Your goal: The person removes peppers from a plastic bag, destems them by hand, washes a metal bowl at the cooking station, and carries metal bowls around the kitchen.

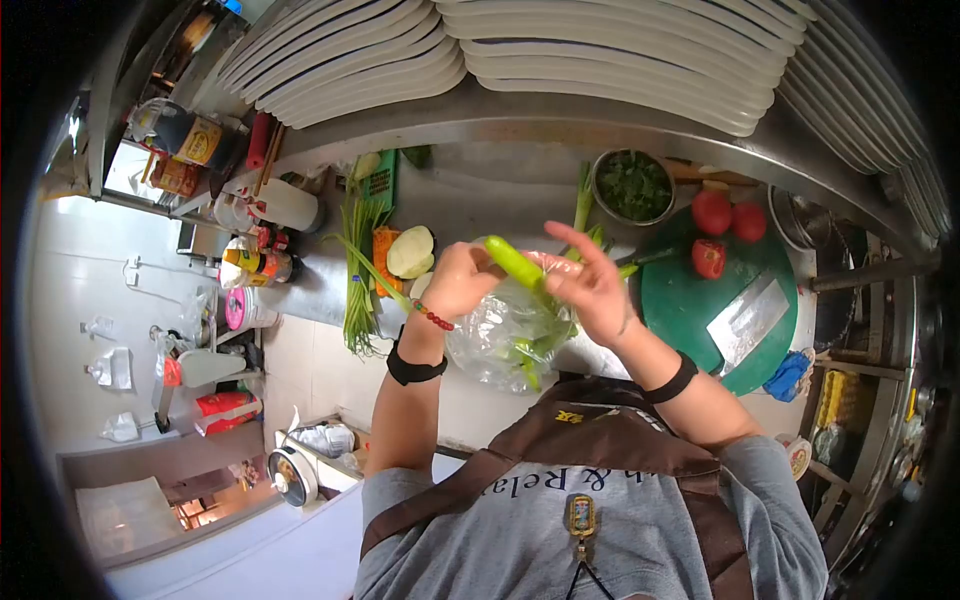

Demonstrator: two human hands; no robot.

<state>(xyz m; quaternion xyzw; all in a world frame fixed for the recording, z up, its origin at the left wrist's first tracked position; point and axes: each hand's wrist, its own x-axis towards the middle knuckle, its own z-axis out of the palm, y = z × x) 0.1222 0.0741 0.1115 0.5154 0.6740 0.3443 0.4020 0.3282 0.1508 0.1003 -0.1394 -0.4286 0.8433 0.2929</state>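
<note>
In front of my chest, both hands meet over a clear plastic bag [487, 345] with long green peppers [528, 372] inside. A bright green pepper [515, 264] lies across the gap between the hands, above the bag's mouth. My right hand [592, 290] pinches the pepper's right end with the thumb, its index finger stretched out. Some clear plastic shows by those fingers. My left hand [462, 282] is closed, fingers curled at the bag's upper edge and touching or close to the pepper's left part; its fingertips are partly hidden.
To the right, a green round cutting board [665, 325] carries a cleaver [748, 322] and tomatoes [712, 213]. Behind stands a bowl of leafy greens [633, 187]. Left lie green stalks [362, 290] and a peeled eggplant piece [410, 252]. Stacked white plates [620, 50] fill the shelf above.
</note>
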